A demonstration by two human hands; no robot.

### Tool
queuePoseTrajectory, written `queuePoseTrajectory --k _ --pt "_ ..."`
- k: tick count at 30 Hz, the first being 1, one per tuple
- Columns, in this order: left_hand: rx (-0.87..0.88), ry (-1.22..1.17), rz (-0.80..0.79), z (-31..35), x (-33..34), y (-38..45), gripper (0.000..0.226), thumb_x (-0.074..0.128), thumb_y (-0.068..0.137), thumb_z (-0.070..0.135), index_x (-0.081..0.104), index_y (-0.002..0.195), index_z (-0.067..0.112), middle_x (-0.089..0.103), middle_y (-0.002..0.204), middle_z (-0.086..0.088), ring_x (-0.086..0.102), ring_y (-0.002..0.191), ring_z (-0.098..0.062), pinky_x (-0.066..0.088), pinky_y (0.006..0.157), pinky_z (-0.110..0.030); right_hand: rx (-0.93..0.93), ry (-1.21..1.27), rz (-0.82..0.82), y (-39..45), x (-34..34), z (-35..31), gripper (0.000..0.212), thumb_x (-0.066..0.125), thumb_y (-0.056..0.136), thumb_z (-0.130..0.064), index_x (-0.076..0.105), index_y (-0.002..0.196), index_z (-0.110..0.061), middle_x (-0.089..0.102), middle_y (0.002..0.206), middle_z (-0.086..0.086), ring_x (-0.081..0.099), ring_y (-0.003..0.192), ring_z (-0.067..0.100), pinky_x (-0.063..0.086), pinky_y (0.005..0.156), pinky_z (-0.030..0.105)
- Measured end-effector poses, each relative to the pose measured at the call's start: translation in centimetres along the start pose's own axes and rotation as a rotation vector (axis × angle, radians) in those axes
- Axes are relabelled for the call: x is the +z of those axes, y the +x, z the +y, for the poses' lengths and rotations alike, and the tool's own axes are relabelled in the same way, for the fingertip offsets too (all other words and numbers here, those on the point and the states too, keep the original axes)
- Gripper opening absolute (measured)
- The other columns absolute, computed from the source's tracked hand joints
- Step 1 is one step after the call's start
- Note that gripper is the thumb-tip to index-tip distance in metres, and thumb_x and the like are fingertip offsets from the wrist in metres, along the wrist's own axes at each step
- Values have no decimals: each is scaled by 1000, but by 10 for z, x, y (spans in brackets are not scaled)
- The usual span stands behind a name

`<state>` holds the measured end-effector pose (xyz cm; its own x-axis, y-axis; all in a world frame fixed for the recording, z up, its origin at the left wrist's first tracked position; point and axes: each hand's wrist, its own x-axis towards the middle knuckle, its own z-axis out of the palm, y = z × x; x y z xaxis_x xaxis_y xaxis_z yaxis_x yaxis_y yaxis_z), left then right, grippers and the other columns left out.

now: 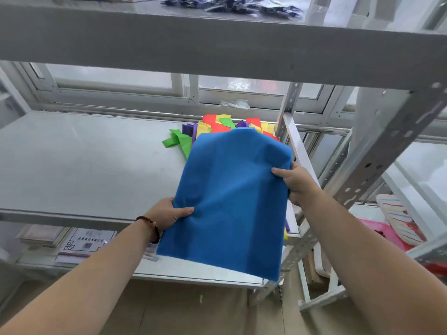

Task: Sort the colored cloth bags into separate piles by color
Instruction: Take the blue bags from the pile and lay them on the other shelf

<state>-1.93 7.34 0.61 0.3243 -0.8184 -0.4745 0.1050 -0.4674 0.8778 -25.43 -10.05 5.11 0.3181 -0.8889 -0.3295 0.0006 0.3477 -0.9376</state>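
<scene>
A large blue cloth bag hangs spread in front of me, above the front right part of the grey shelf. My left hand pinches its left edge, and my right hand grips its right edge. Behind the blue bag lies a mixed heap of cloth bags in red, yellow, green and purple at the shelf's right end. A green bag sticks out to the left of the heap. Most of the heap is hidden by the blue bag.
A metal upright and a slanted rail stand close on the right. The upper shelf beam runs overhead. Papers lie on the lower shelf. A pink basket sits at the far right.
</scene>
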Motion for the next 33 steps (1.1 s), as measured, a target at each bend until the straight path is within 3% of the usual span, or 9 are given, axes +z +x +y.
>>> queuePoseTrajectory --k 3,8,14,18,22,24,27,30,33 --pt "34 31 -19 -2 -8 -13 8 62 86 5 65 89 12 69 86 -3 66 75 -20 53 69 -29 -50 -87 -79 -29 3 -11 38 47 90 6 52 123 -15 64 99 4 63 83 22 56 71 33" --pt "82 25 -93 -14 -31 -38 10 62 85 2 66 88 10 74 66 6 70 56 -10 57 53 -21 -115 -135 -69 -85 10 -9 35 46 92 1 54 107 -29 62 105 3 59 96 27 46 93 51" --pt "134 -16 -239 -29 -36 -66 10 61 84 -3 65 92 2 75 65 1 70 56 -12 58 53 -22 -258 -198 65 -160 11 3 30 51 92 0 53 108 -26 64 99 -1 63 90 23 51 87 53" --pt "136 -49 -403 -30 -14 -82 26 70 62 4 67 88 1 75 72 -4 71 59 -16 58 55 -25 -329 -266 200 -212 -9 3 34 52 92 -1 49 121 -20 62 112 6 62 102 27 53 89 50" --pt "154 -17 -514 -26 22 -96 32 87 39 19 77 69 10 76 76 -5 72 62 -15 59 56 -25 -395 -293 312 -263 -41 1 29 52 92 -3 54 102 -31 65 102 -1 64 98 26 55 84 46" --pt "173 19 -558 -22 44 -103 46 90 32 25 75 73 10 76 79 -4 72 62 -14 59 57 -25 -404 -278 370 -284 -59 0 30 53 92 -4 54 101 -32 65 102 -3 63 99 24 55 84 44" --pt "204 70 -593 -13 78 -113 27 77 57 15 69 82 8 75 72 2 71 59 -11 60 59 -23 -411 -254 459 -310 -88 -1 28 53 92 -4 54 103 -30 65 103 -2 62 102 26 55 84 42" --pt "238 128 -636 -5 115 -117 19 75 66 8 68 84 7 75 68 5 70 62 -13 60 65 -25 -428 -247 546 -331 -118 -3 28 53 92 -3 52 107 -27 64 100 -4 63 92 20 57 66 25" --pt "252 149 -672 1 156 -118 12 73 73 2 68 83 7 74 65 5 69 61 -13 59 66 -26 -426 -246 620 -346 -150 -3 27 54 92 -5 53 106 -28 64 112 4 63 97 22 56 83 37"
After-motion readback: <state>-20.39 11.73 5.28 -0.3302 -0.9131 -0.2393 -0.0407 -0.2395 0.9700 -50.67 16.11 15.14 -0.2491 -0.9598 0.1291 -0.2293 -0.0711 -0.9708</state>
